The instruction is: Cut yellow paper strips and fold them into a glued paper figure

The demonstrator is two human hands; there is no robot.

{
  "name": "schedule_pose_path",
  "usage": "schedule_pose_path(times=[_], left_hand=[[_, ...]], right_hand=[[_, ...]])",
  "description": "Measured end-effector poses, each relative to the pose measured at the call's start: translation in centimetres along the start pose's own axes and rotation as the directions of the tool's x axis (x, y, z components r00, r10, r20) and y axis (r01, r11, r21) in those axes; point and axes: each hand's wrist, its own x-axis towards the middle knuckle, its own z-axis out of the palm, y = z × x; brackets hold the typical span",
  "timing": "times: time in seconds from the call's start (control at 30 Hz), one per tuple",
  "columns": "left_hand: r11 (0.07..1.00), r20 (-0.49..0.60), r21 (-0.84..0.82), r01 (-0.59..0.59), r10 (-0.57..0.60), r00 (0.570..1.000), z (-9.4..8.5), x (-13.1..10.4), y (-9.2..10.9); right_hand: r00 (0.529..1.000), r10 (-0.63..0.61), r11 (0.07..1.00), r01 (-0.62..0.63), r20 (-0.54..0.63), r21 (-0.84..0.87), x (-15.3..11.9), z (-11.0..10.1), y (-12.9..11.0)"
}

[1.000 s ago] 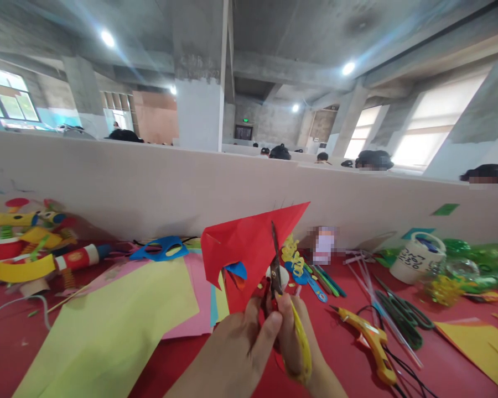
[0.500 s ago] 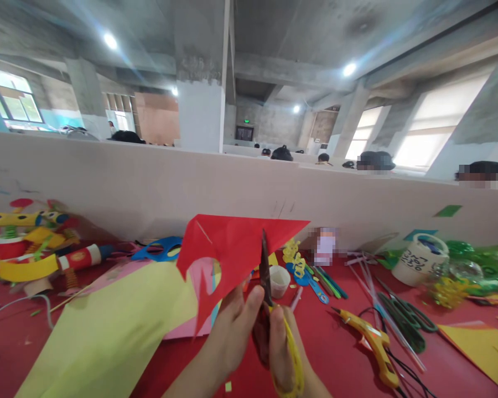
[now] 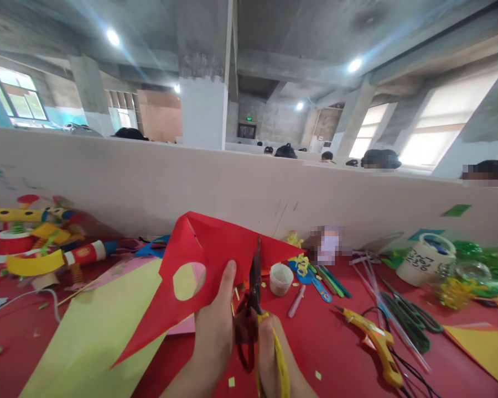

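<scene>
My left hand point(image 3: 216, 312) grips a sheet of red paper point(image 3: 219, 249), thumb on top and the other fingers hidden underneath. The sheet has a round hole cut in it, through which yellow and pink show. In my right hand point(image 3: 271, 342) is a pair of scissors point(image 3: 254, 276) with yellow wrapping on a handle. Their blades point away from me and meet the paper right of my left thumb, where a cut splits off its right-hand corner. A small white cup point(image 3: 281, 278) stands just beyond the scissors.
Yellow paper point(image 3: 87, 331) lies at left, near colourful paper models point(image 3: 29, 237). To the right are a yellow glue gun point(image 3: 371, 340) with its cord, dark green scissors point(image 3: 410, 320), a white tub point(image 3: 425, 258) and orange paper point(image 3: 481, 351). A white partition point(image 3: 149, 182) borders the red table.
The red paper has tilted and swung lower left, so its round hole faces me. My left thumb has moved onto the sheet, away from the blades. The cut at the right reaches further.
</scene>
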Motion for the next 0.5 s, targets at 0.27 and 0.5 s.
schedule_pose_path(times=[0.27, 0.5], left_hand=[[0.993, -0.042, -0.064, -0.095, 0.093, 0.995, 0.7, -1.6, 0.6], [0.978, 0.164, 0.179, -0.107, 0.077, 0.983, -0.6, -1.4, 0.0]], right_hand=[[1.0, -0.005, 1.0, 0.005, -0.024, 0.022, -0.2, -0.5, -0.2], [1.0, -0.019, 1.0, 0.019, -0.019, -0.006, 0.1, -0.5, 0.6]])
